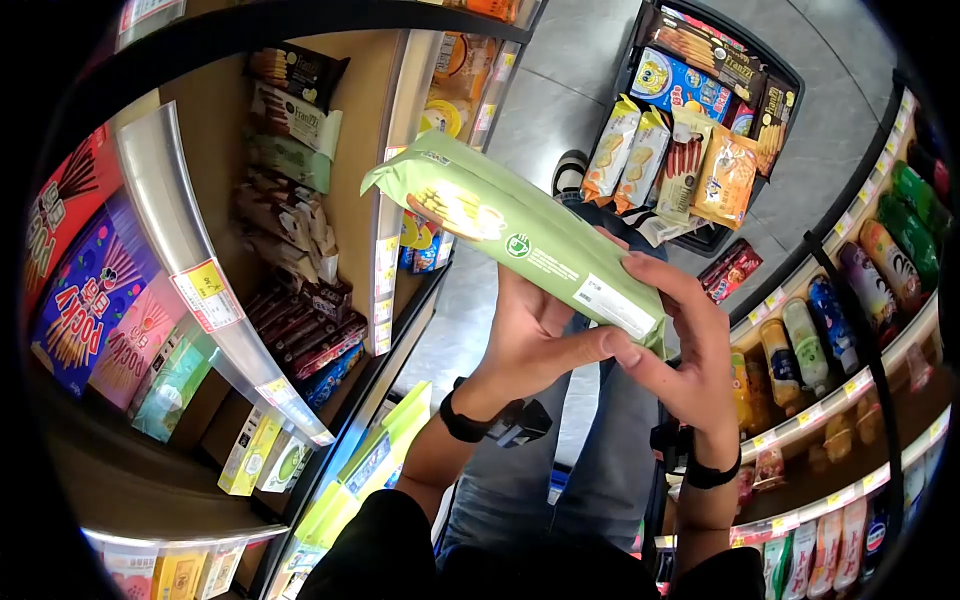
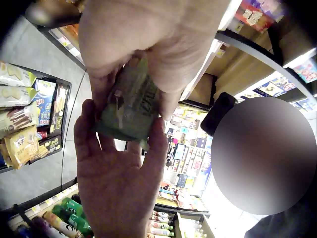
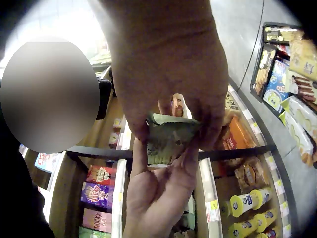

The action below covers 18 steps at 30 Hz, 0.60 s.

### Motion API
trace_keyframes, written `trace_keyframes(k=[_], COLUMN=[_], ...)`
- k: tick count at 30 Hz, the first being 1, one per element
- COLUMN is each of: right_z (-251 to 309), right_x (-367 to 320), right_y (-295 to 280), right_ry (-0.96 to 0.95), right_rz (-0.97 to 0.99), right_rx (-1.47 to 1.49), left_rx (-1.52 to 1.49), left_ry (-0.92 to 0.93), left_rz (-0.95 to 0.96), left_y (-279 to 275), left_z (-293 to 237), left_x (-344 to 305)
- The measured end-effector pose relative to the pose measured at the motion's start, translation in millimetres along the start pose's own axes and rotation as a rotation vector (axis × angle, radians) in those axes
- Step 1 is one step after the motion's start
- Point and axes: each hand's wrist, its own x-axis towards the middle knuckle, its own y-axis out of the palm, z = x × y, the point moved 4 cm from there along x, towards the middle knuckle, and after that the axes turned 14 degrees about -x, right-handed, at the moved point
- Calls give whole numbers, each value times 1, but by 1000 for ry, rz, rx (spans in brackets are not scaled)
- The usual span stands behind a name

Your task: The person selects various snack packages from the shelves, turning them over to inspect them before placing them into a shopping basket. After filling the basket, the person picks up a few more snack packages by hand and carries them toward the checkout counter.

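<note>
A long pale green snack packet (image 1: 520, 235) is held between both hands, its crimped end towards the upper left in the head view. Biscuits, a cup symbol and a white label with a barcode show on the side facing up. My left hand (image 1: 535, 335) grips it from beneath, thumb along the near edge. Around the packet's right end curl the thumb and fingers of my right hand (image 1: 695, 335). In the left wrist view one end of the green packet (image 2: 130, 106) shows between the hands. Part of the left hand's fingers is hidden under the packet.
A black basket (image 1: 795, 95) with several snack packs stands on the floor ahead. Left, a shelf (image 1: 185, 200) holds Pocky boxes (image 1: 75, 310) and bagged snacks (image 1: 290, 125). Bottled drinks (image 1: 805, 345) line curved shelves on the right. A red packet (image 1: 732, 270) lies beside the basket.
</note>
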Motion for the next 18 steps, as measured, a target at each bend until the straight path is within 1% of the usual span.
trace_keyframes(k=[4, 6, 7, 8, 9, 10, 11, 12, 14, 15, 17, 18], right_z=[2, 9, 15, 20, 26, 30, 34, 39, 44, 46, 51, 52], right_x=[1, 5, 8, 12, 16, 19, 26, 34, 52, 63, 84, 95], right_y=[1, -1, 1, 6, 14, 23, 33, 44, 68, 81, 111, 128], right_ry=[-19, -29, -44, -89, -66, -38, -132, -140, -77, -165, -252, -294], right_rz=[7, 25, 37, 11, -11, -32, -11, 41, 135, 109, 82, 68], right_rx=[-37, -186, -244, -366, -398, -433, -414, -355, -287, -245, -136, -85], left_rx=[-11, 63, 16, -25, 12, 16, 1, -18, 15, 62, 131, 181], left_ry=[13, 62, 94, 132, 160, 116, 103, 86, 200, 268, 381, 419], left_rz=[-17, -46, -94, -143, -222, -280, -327, -368, -437, -482, -574, -671], left_y=[-4, -5, -5, -8, -9, -18, -27, -35, -53, -65, -79, -86], left_z=[4, 3, 5, 4, -1, -4, -11, -17, -38, -49, -76, -90], left_x=[-3, -7, -10, -13, -13, -17, -22, -26, -37, -41, -48, -49])
